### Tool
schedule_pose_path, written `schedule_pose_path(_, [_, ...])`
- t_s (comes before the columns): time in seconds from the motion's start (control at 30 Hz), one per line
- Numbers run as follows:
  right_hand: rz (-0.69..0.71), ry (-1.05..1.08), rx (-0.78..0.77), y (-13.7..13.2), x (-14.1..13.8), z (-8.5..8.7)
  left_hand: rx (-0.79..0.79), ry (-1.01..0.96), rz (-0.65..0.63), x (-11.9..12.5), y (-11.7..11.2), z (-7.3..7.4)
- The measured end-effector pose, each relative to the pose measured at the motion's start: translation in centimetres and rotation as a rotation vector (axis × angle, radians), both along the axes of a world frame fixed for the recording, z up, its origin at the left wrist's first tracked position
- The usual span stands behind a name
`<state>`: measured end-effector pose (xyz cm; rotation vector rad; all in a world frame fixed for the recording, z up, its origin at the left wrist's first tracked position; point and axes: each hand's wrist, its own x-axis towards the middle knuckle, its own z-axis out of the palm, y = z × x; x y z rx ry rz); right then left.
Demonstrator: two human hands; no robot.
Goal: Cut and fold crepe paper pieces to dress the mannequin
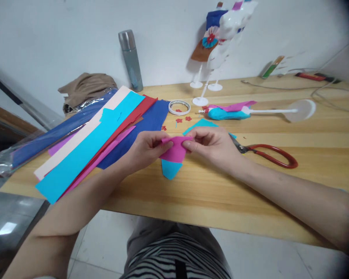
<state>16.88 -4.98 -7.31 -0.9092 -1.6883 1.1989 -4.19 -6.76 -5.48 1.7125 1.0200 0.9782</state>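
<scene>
Between my two hands is a small piece of magenta crepe paper [177,150]. My left hand [147,149] pinches its left upper corner with thumb and fingers. At the opposite corner, my right hand [208,145] grips it the same way. Below the magenta piece a light blue paper piece [171,169] shows; whether it is joined to it I cannot tell. Behind my right hand lies another light blue paper piece [203,124], partly covered. Scissors with red handles [276,155] rest on the table by my right wrist, their blades mostly hidden.
Stacked paper strips [90,145] and a plastic-wrapped blue roll [64,128] lie left. Behind my hands are a tape roll [179,107], several red paper flowers [178,121] and a dressed figure on a stand [229,112]. A flask [130,60] and white figures [218,54] stand near the wall.
</scene>
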Motion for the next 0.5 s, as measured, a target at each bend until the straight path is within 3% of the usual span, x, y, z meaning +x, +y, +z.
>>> schedule_pose_path(0.2, [-0.037, 0.064, -0.165, -0.23, -0.21, 0.56, -0.32, -0.111, 0.036, 0.01, 0.18, -0.56])
schedule_pose_path(0.5, [-0.056, 0.118, -0.231, -0.03, -0.21, 0.46, -0.394, -0.136, 0.033, -0.22, 0.59, -0.36])
